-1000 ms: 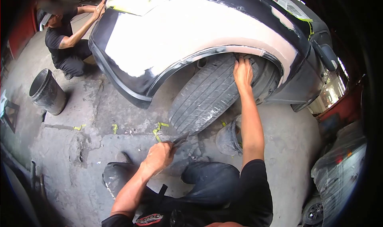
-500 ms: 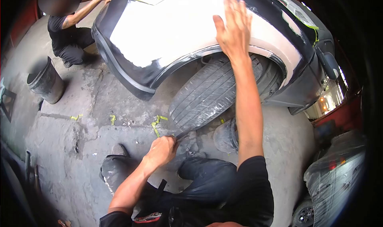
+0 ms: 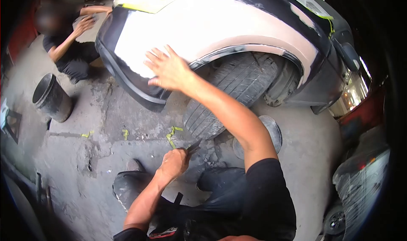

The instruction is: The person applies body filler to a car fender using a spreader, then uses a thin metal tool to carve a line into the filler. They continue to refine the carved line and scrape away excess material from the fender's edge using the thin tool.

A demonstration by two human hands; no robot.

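Note:
My right hand (image 3: pixel 167 69) is open with its fingers spread. It lies over the pale filler-coated fender (image 3: pixel 169 33), at the lower edge near the front of the wheel arch; whether the palm touches is hard to tell. My left hand (image 3: pixel 174 162), low over my lap, is closed around a thin, dark, flat piece (image 3: pixel 194 146) whose pointed end sticks out to the upper right. The rest of that piece is hidden in the fist. Behind my right forearm is the car's front tyre (image 3: pixel 241 80), partly covered by the arm.
A co-worker crouches at the far left, one hand (image 3: pixel 85 25) raised, the other at the car's front corner. A black bucket (image 3: pixel 53 99) stands on the floor. A round bucket (image 3: pixel 273 133) sits by the tyre. Bits of yellow tape (image 3: pixel 173 135) litter the concrete. A plastic-covered vehicle (image 3: pixel 362 181) is at right.
My right hand has swept left and down from above the wheel arch to the fender's lower front edge, fingers spreading. The left fist still grips the dark piece. The co-worker's one hand has come off the car.

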